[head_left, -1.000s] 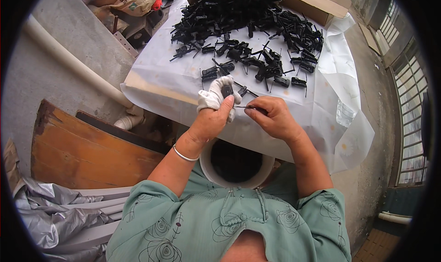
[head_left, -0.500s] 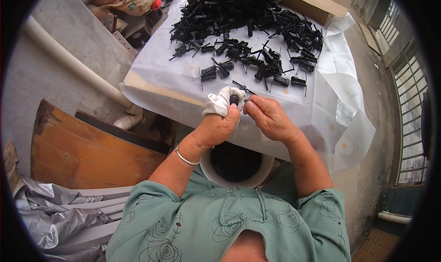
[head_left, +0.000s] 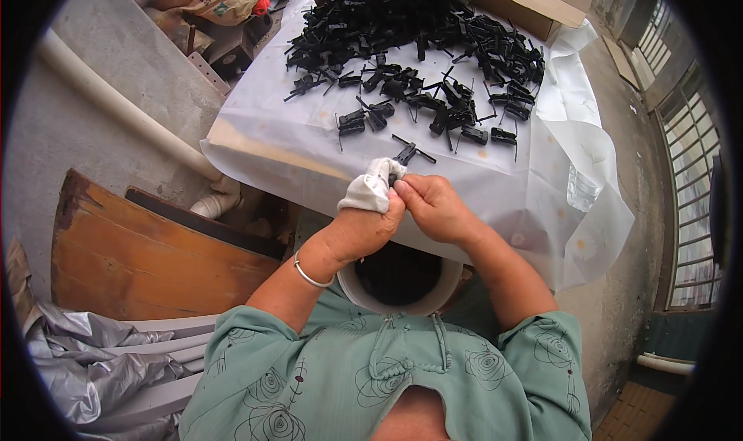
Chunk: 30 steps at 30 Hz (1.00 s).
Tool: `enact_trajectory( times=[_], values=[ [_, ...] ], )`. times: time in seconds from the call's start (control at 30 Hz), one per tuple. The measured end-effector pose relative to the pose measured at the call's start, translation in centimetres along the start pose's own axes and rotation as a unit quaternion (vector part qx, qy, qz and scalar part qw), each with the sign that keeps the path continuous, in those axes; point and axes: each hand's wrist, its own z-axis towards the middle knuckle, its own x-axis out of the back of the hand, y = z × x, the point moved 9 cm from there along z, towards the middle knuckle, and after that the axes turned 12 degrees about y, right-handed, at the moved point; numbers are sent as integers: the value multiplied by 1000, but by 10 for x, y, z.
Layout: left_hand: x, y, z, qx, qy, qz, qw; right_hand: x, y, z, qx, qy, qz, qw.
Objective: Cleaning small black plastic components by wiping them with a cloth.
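My left hand (head_left: 370,223) has white cloth (head_left: 368,187) over its fingers and is closed on a black plastic part (head_left: 404,154). The part's thin black rods stick out beyond the cloth, over the table's near edge. Against its near end my right hand (head_left: 438,207) is pinched, thumb and forefinger together; whatever lies between those fingertips is hidden. Past my hands, a large heap of similar black plastic parts (head_left: 371,31) covers the far table, with several loose ones lying closer. Below my wrists stands a white bucket (head_left: 451,280) with a dark inside.
Pale plastic sheeting (head_left: 309,135) covers the table and hangs over its edges. At the back is an open cardboard box (head_left: 534,0). An orange-brown wooden board (head_left: 147,255) leans at left, near a pale pipe (head_left: 116,108). Silvery sheeting (head_left: 85,356) lies at lower left.
My right hand has moved left and slightly down, and its fingertips now meet my left hand. The held part has turned, so more of it shows beyond the cloth.
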Motion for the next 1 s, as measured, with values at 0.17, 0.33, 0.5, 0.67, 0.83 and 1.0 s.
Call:
enact_trajectory(
  times=[0.17, 0.33, 0.5, 0.67, 0.83, 1.0],
  values=[
    [2, 2, -22, -132, -71, 130, 980, 48, -19, 18, 124, 152, -307, 931],
    [13, -8, -12, -103, 25, 130, 986, 44, -2, 24, 133, 170, -433, 875],
    [13, -14, -5, -15, 129, -67, 989, 30, 13, 7, -103, 40, -45, 993],
    [-1, -13, 8, 55, 107, -200, 972, 27, -6, -5, -76, 21, 16, 997],
    [-15, -19, 6, 160, 21, -310, 937, 43, -62, -17, 256, 157, -119, 946],
    [-22, -14, 0, 174, -24, -331, 927, 46, -30, -3, 72, 149, -40, 985]
  ],
)
